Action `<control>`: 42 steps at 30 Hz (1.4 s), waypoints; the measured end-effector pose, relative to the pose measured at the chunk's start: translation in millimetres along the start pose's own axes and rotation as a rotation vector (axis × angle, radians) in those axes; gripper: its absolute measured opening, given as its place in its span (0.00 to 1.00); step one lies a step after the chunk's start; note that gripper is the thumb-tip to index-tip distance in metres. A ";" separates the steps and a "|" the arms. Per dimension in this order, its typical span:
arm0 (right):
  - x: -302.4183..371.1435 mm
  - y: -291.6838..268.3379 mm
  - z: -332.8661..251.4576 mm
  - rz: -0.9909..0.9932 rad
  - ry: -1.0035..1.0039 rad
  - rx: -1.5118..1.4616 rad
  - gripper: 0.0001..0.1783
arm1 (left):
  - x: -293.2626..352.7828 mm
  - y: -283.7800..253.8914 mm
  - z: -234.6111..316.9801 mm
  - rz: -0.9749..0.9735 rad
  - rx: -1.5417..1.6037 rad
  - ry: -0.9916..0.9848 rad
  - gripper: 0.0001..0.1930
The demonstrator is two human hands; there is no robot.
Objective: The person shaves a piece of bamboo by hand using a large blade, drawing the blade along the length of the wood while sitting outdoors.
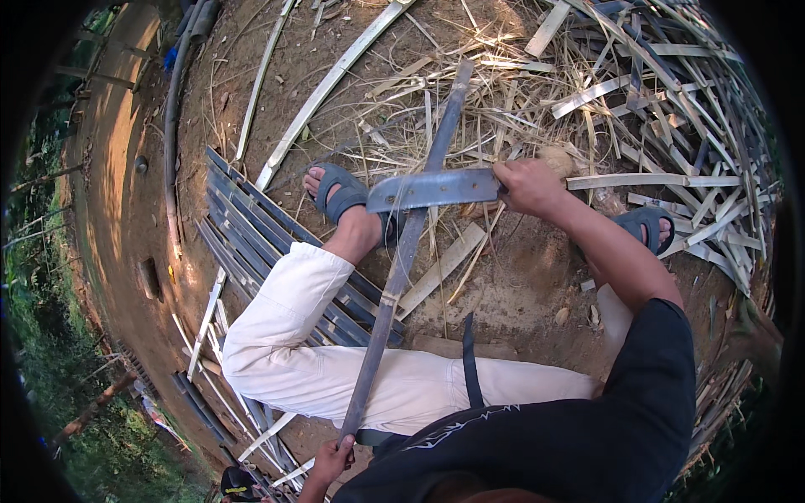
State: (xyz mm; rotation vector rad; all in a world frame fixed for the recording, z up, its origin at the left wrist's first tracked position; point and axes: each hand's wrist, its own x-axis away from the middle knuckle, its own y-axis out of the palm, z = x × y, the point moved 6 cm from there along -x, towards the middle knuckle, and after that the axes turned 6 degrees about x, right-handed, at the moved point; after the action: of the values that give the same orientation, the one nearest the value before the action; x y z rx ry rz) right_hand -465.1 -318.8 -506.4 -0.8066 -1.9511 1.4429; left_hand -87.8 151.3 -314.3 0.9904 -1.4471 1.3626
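Note:
A long dark bamboo strip [388, 310] slants from my left hip across my thigh and out past my sandalled feet. Around its near end my left hand [334, 458] is closed. My right hand [531, 186] grips a broad-bladed machete [433, 189], its handle mostly hidden in the fist. The wide metal blade points left and lies across the far half of the strip, over it in the picture. Whether the edge touches the strip I cannot tell. A thin curled fibre hangs near the blade.
Dark split bamboo slats [260, 243] lie side by side left of my leg. Shavings [486, 117] cover the ground ahead. At the right is a big heap of pale split strips [671, 109]. A long pole [173, 142] lies at far left, and a flat pale piece [442, 270] near my feet.

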 end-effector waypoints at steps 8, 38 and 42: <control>-35.9 -17.5 68.0 -0.186 0.380 -0.028 0.14 | -4.2 -3.5 -0.3 -0.098 0.037 0.021 0.32; 18.4 -17.1 -54.2 -0.061 -0.039 -0.106 0.15 | 13.4 44.5 13.2 -0.635 0.330 -0.308 0.30; -9.6 3.2 11.8 -0.075 0.233 -0.051 0.13 | 14.5 44.9 17.8 -0.432 0.157 -0.329 0.27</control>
State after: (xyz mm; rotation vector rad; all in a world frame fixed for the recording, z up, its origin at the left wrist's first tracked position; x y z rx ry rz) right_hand -467.3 -332.5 -513.4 -0.8735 -1.8269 1.2019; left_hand -136.3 137.3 -313.2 1.5848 -1.2662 1.0379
